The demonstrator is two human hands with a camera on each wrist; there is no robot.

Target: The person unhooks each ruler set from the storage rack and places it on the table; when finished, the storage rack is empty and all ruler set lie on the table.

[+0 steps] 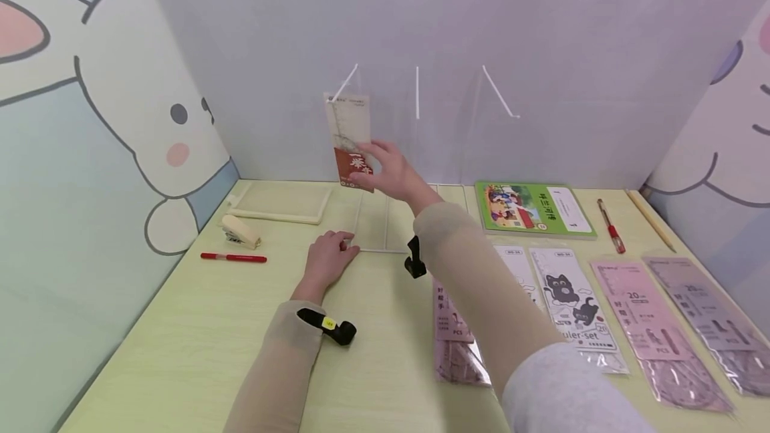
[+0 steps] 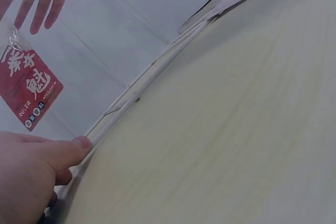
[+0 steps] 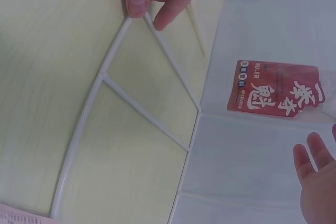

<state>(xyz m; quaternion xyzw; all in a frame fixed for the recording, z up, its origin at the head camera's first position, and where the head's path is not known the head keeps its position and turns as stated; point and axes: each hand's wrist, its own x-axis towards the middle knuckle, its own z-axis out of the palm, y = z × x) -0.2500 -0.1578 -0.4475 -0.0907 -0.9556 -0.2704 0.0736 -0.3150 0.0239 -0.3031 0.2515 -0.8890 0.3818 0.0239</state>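
Observation:
A ruler-set packet [image 1: 351, 129] with a red lower part hangs on the left prong of a white wire display rack [image 1: 385, 250]. My right hand [image 1: 391, 169] is beside the packet, its fingers spread and not curled round it. In the right wrist view, the fingers of that hand [image 3: 317, 177] stand apart from the packet's red part [image 3: 275, 88]. My left hand [image 1: 327, 260] holds the front left corner of the rack's base down on the table. Its thumb [image 2: 79, 145] lies on the front bar in the left wrist view.
On the left are a mesh pouch [image 1: 279, 202], a cream stapler [image 1: 240, 231] and a red pen [image 1: 233, 257]. To the right lie a green book [image 1: 535, 209], another pen [image 1: 611, 226], a pencil [image 1: 651, 219] and several packaged ruler sets [image 1: 574, 299]. A wall stands behind the rack.

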